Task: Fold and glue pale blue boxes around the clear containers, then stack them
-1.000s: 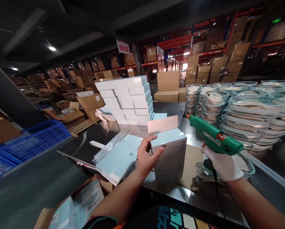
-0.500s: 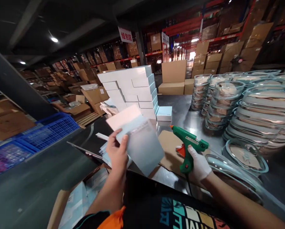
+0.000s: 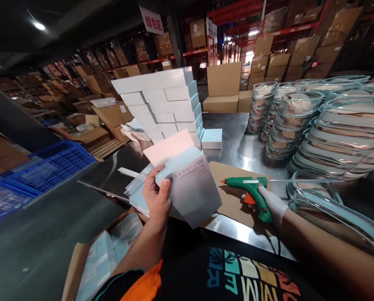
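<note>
So the pale blue box [image 3: 194,190] is tilted at the left side of the cardboard sheet [image 3: 230,205], flap [image 3: 172,146] up, with only the left hand [image 3: 157,196] pinching one corner; I'd worry about it twisting loose. Right hand [image 3: 271,202] grips the glue gun [image 3: 240,182] over the sheet, nozzle boxward, so a careless swing could smear it. Its long clear stick [image 3: 299,181] might snag the glass dishes [image 3: 340,209] right of the sheet.
</note>
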Available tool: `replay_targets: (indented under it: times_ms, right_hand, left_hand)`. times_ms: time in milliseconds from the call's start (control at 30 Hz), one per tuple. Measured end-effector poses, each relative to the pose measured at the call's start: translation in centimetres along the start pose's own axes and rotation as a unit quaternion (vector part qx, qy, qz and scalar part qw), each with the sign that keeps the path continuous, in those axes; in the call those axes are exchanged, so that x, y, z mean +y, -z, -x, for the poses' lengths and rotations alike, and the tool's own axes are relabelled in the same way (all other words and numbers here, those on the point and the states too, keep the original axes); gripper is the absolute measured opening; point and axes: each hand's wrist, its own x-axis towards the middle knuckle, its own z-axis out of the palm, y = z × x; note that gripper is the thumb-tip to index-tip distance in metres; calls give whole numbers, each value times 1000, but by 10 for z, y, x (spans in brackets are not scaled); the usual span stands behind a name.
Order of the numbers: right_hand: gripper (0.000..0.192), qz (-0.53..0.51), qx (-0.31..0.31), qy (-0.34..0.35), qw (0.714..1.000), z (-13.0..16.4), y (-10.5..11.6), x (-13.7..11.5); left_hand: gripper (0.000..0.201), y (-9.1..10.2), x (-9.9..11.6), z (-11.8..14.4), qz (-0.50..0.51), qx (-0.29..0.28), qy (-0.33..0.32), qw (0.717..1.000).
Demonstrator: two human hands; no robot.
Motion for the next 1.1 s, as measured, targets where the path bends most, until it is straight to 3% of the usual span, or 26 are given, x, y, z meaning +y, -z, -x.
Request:
replay_targets:
  times_ms: [100, 233, 300, 367, 433, 500, 567, 667, 733, 833, 967, 1100]
  right_hand:
    - [54, 152, -2, -33, 988, -17, 8, -9]
    - [36, 227, 27, 52, 972, -17, 28, -39]
    - [33, 174, 30, 149, 973, -2, 27, -59]
    - [60, 58, -5, 230, 971, 19, 15, -79]
    - [76, -47, -63, 253, 964, 40, -3, -97]
    - [73, -79, -83, 265, 958, 55, -16, -108]
    - [66, -59, -61, 295, 952, 61, -20, -109]
    - [68, 5, -41, 373, 927, 57, -9, -92]
    - [68, 55, -49, 447, 891, 52, 1, -78]
    - [46, 105, -67, 538, 834, 52, 9, -67]
    - [45, 113, -89, 574, 806, 60, 4, -69]
    - [46, 111, -90, 580, 802, 61, 4, -73]
  left_hand:
    - [67, -2, 5, 5, 8, -28, -7, 1000]
    - [68, -13, 12, 11, 37, -69, 31, 996]
    - [66, -27, 18, 15, 71, -109, 46, 990]
    - [62, -44, 25, 20, 115, -159, 32, 980]
    - [57, -60, 32, 26, 161, -210, 2, 964]
    - [52, -71, 35, 31, 194, -251, -26, 948]
    - [48, -76, 33, 35, 204, -273, -46, 939]
    - [46, -77, 25, 39, 218, -254, -60, 940]
    - [49, -77, 21, 39, 255, -231, -56, 937]
    - [58, -75, 22, 31, 284, -247, -95, 922]
    - [29, -74, 32, 17, 237, -351, -192, 885]
    - [23, -78, 33, 14, 263, -340, -235, 872]
